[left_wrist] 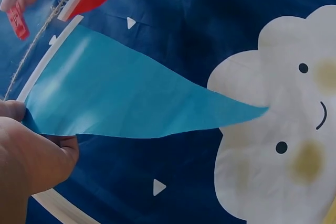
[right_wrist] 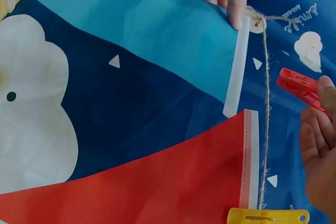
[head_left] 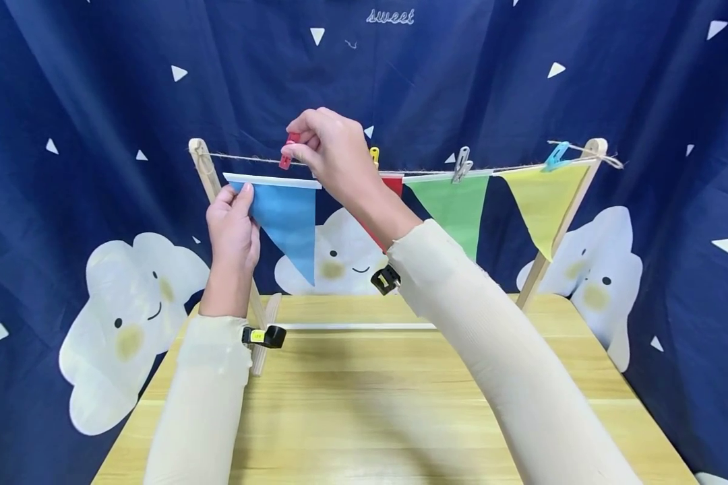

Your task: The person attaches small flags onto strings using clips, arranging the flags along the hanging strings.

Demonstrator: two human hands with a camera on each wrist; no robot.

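A blue triangular pennant (head_left: pixel 288 212) with a white top edge hangs from my left hand (head_left: pixel 235 225), whose thumb and fingers pinch it near its upper left corner. The pennant's top edge lies just below the twine (right_wrist: pixel 266 98), apart from it in the right wrist view. Above the twine, my right hand (head_left: pixel 334 145) pinches a red clothespin (head_left: pixel 289 151), its tip pointing down toward the line. In the right wrist view the red clothespin (right_wrist: pixel 299 85) stands off to the side of the twine, touching neither twine nor pennant.
Twine runs between two wooden posts (head_left: pixel 203 168). A red pennant (right_wrist: pixel 210 166) hangs by a yellow clothespin (right_wrist: pixel 268 216), a green pennant (head_left: pixel 458 205) by a grey one (head_left: pixel 462 165), and a yellow pennant (head_left: pixel 546 202) by a blue one (head_left: pixel 557 155). Below is a wooden table (head_left: pixel 352 411).
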